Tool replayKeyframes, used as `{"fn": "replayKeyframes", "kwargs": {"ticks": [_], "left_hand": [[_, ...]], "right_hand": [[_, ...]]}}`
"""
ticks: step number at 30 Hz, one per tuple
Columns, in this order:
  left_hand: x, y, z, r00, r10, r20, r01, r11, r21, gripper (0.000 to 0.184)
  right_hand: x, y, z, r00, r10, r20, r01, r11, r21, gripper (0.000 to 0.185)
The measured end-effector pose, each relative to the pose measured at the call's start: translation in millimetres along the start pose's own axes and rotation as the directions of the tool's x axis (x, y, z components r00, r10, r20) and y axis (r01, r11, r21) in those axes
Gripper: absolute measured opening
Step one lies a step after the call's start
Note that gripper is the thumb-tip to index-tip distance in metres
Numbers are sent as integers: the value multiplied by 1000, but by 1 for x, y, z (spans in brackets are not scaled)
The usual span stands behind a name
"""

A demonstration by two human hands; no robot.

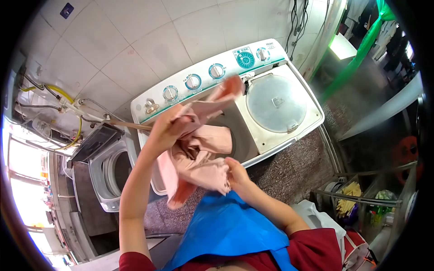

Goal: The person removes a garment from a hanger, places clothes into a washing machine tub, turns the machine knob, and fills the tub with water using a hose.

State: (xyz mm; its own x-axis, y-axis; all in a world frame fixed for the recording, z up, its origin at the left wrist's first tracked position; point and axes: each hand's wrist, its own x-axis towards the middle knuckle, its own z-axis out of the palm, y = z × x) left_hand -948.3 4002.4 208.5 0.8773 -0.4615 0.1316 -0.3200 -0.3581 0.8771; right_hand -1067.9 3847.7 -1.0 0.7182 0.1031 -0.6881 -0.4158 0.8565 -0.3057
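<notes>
Both hands hold a bunched pink garment (203, 167) above the open wash tub (242, 131) of a white twin-tub washing machine (298, 72). My left hand (165, 131) grips its upper part, fingers closed on the cloth. Lower and to the right, my right hand (237, 175) pinches a frayed-looking edge of the same cloth. A darker, reddish-pink part of the fabric is blurred near the control panel, and another hangs at the lower left. The round lid (276, 103) over the right-hand tub is closed.
A second, top-loading washer (110, 174) stands open at the left, beside pipes and a yellow hose (74, 131). A wooden stick (129, 125) reaches to the machine. Yellow gloves (349, 198) lie on a rack at the lower right. A green curtain (357, 58) hangs at the upper right.
</notes>
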Motion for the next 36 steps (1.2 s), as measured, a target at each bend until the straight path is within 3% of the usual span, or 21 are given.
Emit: {"fn": "replayKeyframes", "kwargs": {"ticks": [1,3,5,7,8,9,11,13,14,15,17,19,21,23,25,27,29,30,33,35,36], "left_hand": [[4,-3,5,996,70,58,-76,991,106,7],[5,-47,7,975,154,162,-192,949,249,8],[-5,-86,10,972,-88,219,-39,854,519,11],[-29,-141,6,915,-203,349,-157,617,771,24],[-45,-146,10,871,-365,328,-128,476,870,28],[-57,-150,12,815,-510,276,-120,317,941,33],[-71,-150,3,745,-612,266,25,424,905,36],[-111,-158,-6,918,-364,156,193,754,628,34],[-132,-155,-13,963,-251,97,127,740,661,31],[-153,-143,-18,962,-261,76,150,742,653,31],[-194,-111,-30,942,-289,-172,336,777,532,30],[-240,-97,-35,872,-329,-362,464,790,401,28],[-283,-84,-31,719,-459,-522,603,786,139,25],[-343,-103,-16,657,-419,-626,618,776,129,22],[-370,-90,5,513,-517,-685,645,759,-90,17],[-397,-90,25,454,-537,-710,624,761,-177,17],[-418,-83,44,383,-564,-732,599,755,-267,18],[-426,-77,51,348,-579,-737,655,713,-250,17],[-451,-75,82,321,-485,-813,722,681,-121,16],[-463,-64,103,145,-552,-821,764,590,-261,16],[-467,-62,116,119,-544,-831,760,588,-276,16]], "right_hand": [[22,2,-14,994,-4,110,-3,998,66,21],[44,-6,-9,989,-132,-67,131,991,-18,13],[55,-16,16,940,-341,-18,341,936,84,10],[110,-23,0,997,52,62,-46,994,-101,15],[97,-35,14,979,205,-15,-193,892,-409,20],[91,-38,15,978,210,-13,-195,885,-424,20],[79,-38,5,963,194,189,41,583,-812,29],[60,-44,-9,944,172,282,116,627,-770,29],[48,-47,-12,943,159,291,119,657,-745,26],[31,-54,-11,957,104,272,134,670,-730,24],[6,-63,-14,975,15,221,147,700,-699,21],[3,-68,-22,980,-12,200,150,705,-693,20],[14,-65,-26,985,-88,147,170,615,-770,18],[31,-53,-8,982,-86,167,186,566,-803,17],[53,-36,20,966,-35,257,247,432,-867,18],[83,-20,59,936,15,351,325,343,-881,19],[129,-11,98,867,16,498,489,167,-856,28],[148,-11,125,826,-45,561,561,-27,-828,29],[210,-24,192,601,-314,735,573,-471,-670,35],[238,-43,231,594,-359,719,514,-519,-683,36],[248,-50,249,632,-323,704,482,-547,-684,39]]}}
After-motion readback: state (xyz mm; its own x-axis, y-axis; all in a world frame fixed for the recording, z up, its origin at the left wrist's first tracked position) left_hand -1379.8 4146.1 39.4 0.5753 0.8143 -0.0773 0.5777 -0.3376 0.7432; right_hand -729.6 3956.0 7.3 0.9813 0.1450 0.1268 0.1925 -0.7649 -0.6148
